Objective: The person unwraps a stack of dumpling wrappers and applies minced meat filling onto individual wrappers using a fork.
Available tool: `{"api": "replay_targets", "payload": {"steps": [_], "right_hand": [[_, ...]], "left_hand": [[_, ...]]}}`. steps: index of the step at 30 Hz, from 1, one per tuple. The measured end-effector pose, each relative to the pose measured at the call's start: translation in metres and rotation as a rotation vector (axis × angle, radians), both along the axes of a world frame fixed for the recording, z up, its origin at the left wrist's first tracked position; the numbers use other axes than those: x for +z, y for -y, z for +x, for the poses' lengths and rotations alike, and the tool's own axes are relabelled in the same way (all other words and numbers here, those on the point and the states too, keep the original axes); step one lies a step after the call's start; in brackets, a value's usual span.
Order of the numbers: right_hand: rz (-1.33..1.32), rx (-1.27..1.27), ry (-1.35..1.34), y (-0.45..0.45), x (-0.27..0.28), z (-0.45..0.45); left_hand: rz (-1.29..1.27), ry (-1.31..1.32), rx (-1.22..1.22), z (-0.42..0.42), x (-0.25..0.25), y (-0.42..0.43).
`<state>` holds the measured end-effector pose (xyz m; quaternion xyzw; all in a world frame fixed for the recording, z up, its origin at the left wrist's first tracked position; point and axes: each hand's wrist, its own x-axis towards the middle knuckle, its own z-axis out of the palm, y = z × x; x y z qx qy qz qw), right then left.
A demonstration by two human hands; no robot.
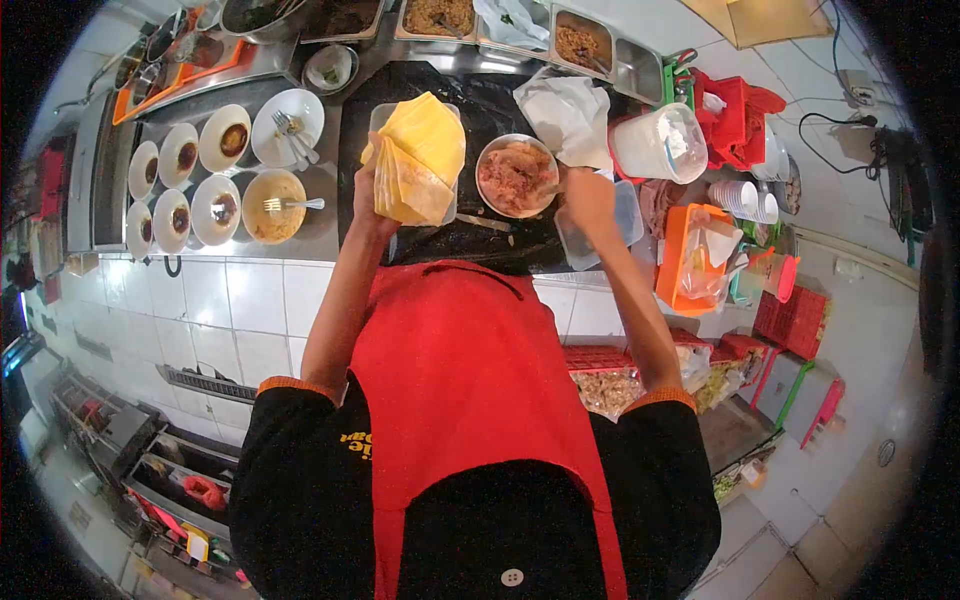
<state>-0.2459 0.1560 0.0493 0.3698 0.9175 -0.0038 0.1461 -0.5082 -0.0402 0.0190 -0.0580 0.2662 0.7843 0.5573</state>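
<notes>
A fanned stack of yellow dough wrappers [428, 150] lies in my left hand [370, 195], my fingers closed around its left edge. Beneath the stack shows the rim of a clear plastic container [455, 205]. To the right stands a round bowl of raw minced meat [515, 178]. My right hand [588, 205] is closed at the bowl's right rim, on what looks like a slim utensil [552, 188] reaching into the meat; its exact kind is not clear. A translucent plastic lid or tub [622, 222] is beside that hand. A knife [485, 222] rests below the bowl.
Several bowls with dark sauce [222, 210] stand at the left, near a bowl with a fork [272, 205] and a plate of cutlery [287, 127]. White paper [565, 115], a white tub [660, 143] and an orange basket [690, 260] are at the right. Metal food trays [582, 42] line the back.
</notes>
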Motion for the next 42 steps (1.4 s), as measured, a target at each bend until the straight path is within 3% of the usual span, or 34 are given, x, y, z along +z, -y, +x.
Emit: {"api": "replay_targets", "payload": {"steps": [6,8,10,11,15,17,21,23,26,34,37,39,42], "right_hand": [[-0.172,-0.163,-0.446,-0.015,0.073,0.012],[-0.469,-0.091,-0.854,-0.013,0.088,0.010],[-0.531,-0.119,-0.932,0.008,0.119,-0.005],[-0.588,-0.158,-0.998,0.017,0.126,-0.014],[-0.608,-0.152,-1.098,0.036,0.108,-0.043],[-0.612,-0.127,-1.323,0.033,0.071,-0.047],[-0.558,-0.138,-1.322,0.028,0.067,-0.032],[-0.755,-0.179,-1.250,0.021,0.077,-0.016],[-0.967,-0.178,-1.170,0.028,0.110,-0.011],[-1.069,-0.213,-0.960,0.009,0.131,-0.028],[-1.036,-0.201,-0.897,0.013,0.131,-0.034],[-0.781,-0.058,-1.029,0.024,0.123,-0.038],[-0.626,0.018,-1.210,0.047,0.107,-0.049]], "left_hand": [[0.074,0.007,-0.110,0.008,0.015,-0.006],[0.019,0.004,-0.106,0.016,0.026,-0.009],[-0.029,-0.066,-0.160,0.026,0.043,-0.017],[0.090,0.023,-0.186,0.029,0.038,-0.021],[0.159,0.003,-0.267,0.039,0.044,-0.030],[0.148,0.005,-0.259,0.041,0.057,-0.030],[0.191,0.055,-0.202,0.037,0.065,-0.026],[0.238,0.112,-0.172,0.035,0.067,-0.023],[0.273,0.049,-0.180,0.033,0.067,-0.020],[0.042,-0.347,-0.303,0.041,0.065,-0.014],[0.074,-0.322,-0.270,0.039,0.056,-0.017],[0.069,-0.255,-0.232,0.041,0.061,-0.018],[0.093,-0.143,-0.168,0.043,0.076,-0.024]]}}
